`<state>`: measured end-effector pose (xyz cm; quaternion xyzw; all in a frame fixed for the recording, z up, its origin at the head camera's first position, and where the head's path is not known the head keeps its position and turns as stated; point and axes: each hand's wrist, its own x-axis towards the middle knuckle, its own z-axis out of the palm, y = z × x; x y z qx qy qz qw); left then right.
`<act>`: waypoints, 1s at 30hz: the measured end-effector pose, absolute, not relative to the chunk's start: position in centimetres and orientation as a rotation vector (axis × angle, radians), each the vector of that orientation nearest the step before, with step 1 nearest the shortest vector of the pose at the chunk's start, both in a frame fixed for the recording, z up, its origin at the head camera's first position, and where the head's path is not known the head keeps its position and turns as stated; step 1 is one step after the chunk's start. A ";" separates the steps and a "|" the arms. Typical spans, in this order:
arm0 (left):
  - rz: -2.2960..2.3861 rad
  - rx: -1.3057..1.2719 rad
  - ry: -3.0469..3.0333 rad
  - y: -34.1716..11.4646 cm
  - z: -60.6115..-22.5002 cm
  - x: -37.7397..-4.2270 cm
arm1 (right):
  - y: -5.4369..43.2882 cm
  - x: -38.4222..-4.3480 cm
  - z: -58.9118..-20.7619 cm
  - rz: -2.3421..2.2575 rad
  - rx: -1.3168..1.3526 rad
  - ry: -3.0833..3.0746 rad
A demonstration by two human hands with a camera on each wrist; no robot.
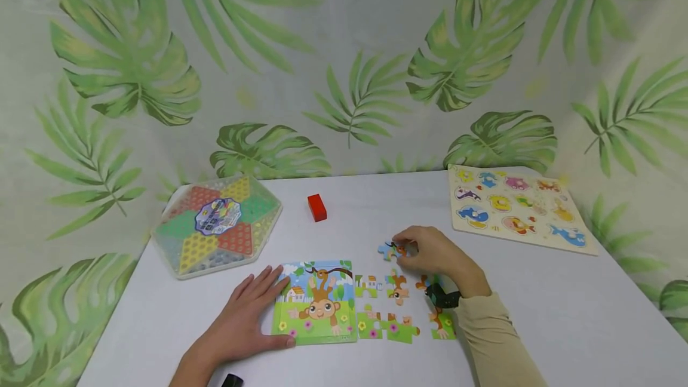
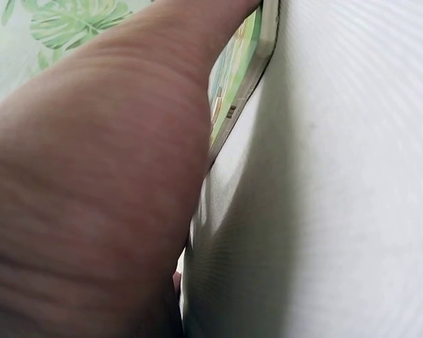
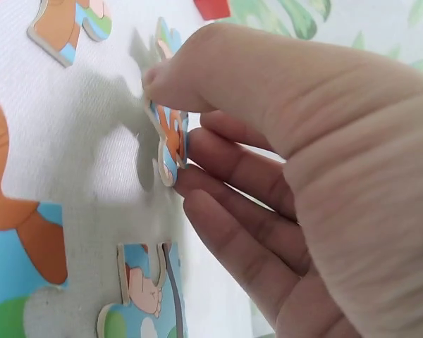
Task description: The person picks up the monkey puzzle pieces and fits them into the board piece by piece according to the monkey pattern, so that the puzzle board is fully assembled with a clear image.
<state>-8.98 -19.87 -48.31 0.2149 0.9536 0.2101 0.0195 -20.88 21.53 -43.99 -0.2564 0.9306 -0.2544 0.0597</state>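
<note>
gently pinched

the right hand (image 1: 432,251) pinches thumb and fingers on a puzzle bit (image 1: 385,249) below and right of the frame's middle, maybe since it's thin. the left hand (image 1: 248,312), fingers straight, touches the picture board (image 1: 317,310) at bottom middle, maybe to keep it still.

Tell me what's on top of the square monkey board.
Part of the left hand overlaps the monkey board at its left edge; what it covers there is hidden.
</note>
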 end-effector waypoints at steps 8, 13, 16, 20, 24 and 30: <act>0.641 0.640 2.937 -19.9 -48.3 -9.0 | 21.3 -20.6 -43.7 -0.808 -0.751 2.816; 0.634 0.637 2.935 -19.8 -48.1 -9.0 | 21.1 -20.6 -43.5 -0.816 -0.768 2.809; 0.634 0.648 2.946 -19.8 -48.1 -9.1 | 20.9 -20.5 -43.2 -0.825 -0.796 2.811; 0.633 0.652 2.953 -19.8 -48.1 -9.1 | 20.6 -20.5 -43.0 -0.831 -0.831 2.824; 0.644 0.648 2.939 -19.9 -48.1 -9.1 | 20.2 -20.3 -43.0 -0.835 -0.865 2.829; 0.654 0.647 2.932 -19.9 -48.1 -9.1 | 19.1 -19.9 -42.8 -0.852 -0.921 2.836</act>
